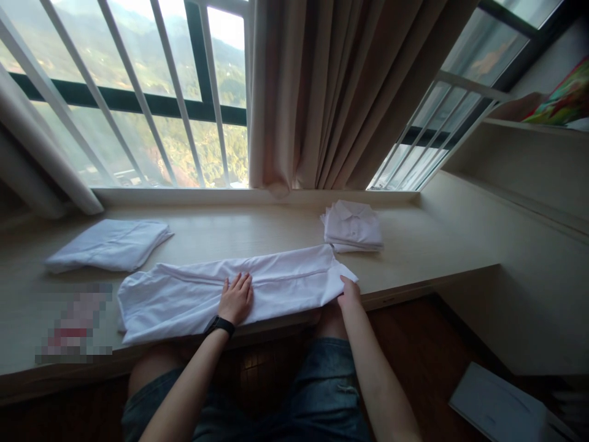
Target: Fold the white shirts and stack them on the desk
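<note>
A white shirt (285, 288) lies along the front of the desk, folded lengthwise into a long strip, with creases running along it. My left hand (236, 298), a black band on its wrist, rests flat on the middle of the cloth with fingers stretched out. At the strip's right end, my right hand (350, 290) pinches the shirt's corner near the desk's front edge. Behind that end sits a stack of folded white shirts (353, 224), a collar and buttons showing on top. Farther left lies another folded white cloth pile (110, 244).
The pale wooden desk (239, 224) runs below barred windows (138, 98) and a brown curtain (322, 92). A blurred-out flat item (76, 322) lies at the left. Shelving (529, 184) borders the right side. On the dark floor is a light box-like object (499, 402).
</note>
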Motion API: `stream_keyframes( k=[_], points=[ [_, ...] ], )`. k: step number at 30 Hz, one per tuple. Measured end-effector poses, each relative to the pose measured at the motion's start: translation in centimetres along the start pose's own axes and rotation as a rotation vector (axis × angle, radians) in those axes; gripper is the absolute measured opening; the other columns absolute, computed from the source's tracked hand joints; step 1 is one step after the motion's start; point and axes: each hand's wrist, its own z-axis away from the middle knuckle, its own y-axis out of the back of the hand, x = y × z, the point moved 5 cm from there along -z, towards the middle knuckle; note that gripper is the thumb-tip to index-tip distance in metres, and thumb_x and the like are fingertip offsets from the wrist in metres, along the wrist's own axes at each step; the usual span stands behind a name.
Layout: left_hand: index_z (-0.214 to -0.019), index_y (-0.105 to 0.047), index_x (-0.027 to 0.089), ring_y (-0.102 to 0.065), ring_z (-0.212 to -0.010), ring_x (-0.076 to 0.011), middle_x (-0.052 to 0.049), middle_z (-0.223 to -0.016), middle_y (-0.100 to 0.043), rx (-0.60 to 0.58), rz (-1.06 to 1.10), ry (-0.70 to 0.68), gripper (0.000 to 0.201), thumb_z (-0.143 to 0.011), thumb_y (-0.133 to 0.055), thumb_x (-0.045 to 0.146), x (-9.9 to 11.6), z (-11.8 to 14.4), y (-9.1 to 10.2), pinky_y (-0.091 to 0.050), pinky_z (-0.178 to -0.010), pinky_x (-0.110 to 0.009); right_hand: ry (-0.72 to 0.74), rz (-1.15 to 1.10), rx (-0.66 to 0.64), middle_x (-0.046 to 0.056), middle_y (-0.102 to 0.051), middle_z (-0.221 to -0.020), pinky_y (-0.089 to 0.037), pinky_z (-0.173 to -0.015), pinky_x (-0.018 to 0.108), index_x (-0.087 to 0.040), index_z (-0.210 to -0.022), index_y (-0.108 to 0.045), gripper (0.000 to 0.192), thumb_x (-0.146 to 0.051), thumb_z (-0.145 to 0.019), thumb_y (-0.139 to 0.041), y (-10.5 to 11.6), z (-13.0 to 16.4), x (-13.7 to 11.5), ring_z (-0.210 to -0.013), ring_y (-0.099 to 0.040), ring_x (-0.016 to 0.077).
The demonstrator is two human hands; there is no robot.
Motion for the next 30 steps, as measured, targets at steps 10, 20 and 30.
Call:
stream_keyframes(
  k=[10, 20, 30],
  points=[
    [-0.142, -0.055, 0.023, -0.039, -0.145, -0.0300, -0.009, -0.150, -0.051, -0.010, 0.004, 0.029, 0.047, -0.099, -0.037, 0.030, 0.3, 0.1, 0.2, -0.017, -0.122, -0.057, 0.640, 0.639, -0.739, 0.010, -0.063, -0.135, -0.040, -0.112, 0.043, -0.015, -0.133, -0.063, 0.051, -0.023, -0.083, -0.054, -13.3, 15.7, -0.8, -0.128, -0.055, 0.0290],
    [-0.141, -0.048, 0.015, -0.053, -0.133, -0.0268, -0.017, -0.136, -0.061, 0.167, 0.240, 0.198, 0.049, -0.093, -0.038, 0.017, -1.6, 0.4, 0.4, -0.038, -0.115, -0.050, 0.752, 1.188, -1.133, 0.013, -0.029, -0.162, -0.013, -0.123, 0.055, -0.010, -0.156, -0.033, 0.082, -0.006, -0.075, -0.048, -14.3, 20.4, 8.1, -0.153, -0.015, 0.0303],
    [-0.107, -0.070, 0.023, -0.063, -0.120, -0.0220, -0.006, -0.114, -0.074, 0.266, 0.452, 0.326, 0.035, -0.097, -0.041, 0.039, -3.4, 0.6, 1.7, -0.049, -0.105, -0.038, 0.798, 1.225, -1.215, 0.013, -0.026, -0.163, -0.006, -0.122, 0.061, -0.012, -0.157, -0.030, 0.087, -0.017, -0.075, -0.058, -14.3, 22.5, 8.2, -0.153, -0.012, 0.0357]
  ],
)
